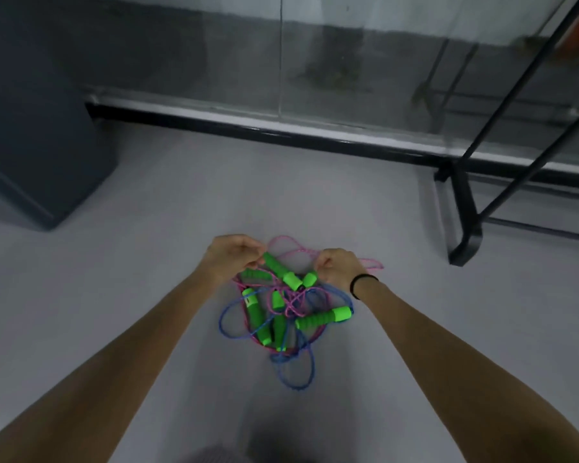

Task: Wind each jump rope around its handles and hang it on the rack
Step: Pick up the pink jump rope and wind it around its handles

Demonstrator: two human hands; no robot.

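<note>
Left of the black metal rack (467, 212), the left hand (231, 255) pinched a green foam handle (278, 270) and the right hand (338, 267) pinched pink cord (283, 240) in the tangled jump ropes (291, 312); slow pulls would work best.

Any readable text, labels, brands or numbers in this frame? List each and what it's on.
Nothing legible in this frame.
Small dark mark on one green handle in the jump rope pile: too small and blurred to read.
Rack, floor, glass wall: no lettering visible.
</note>
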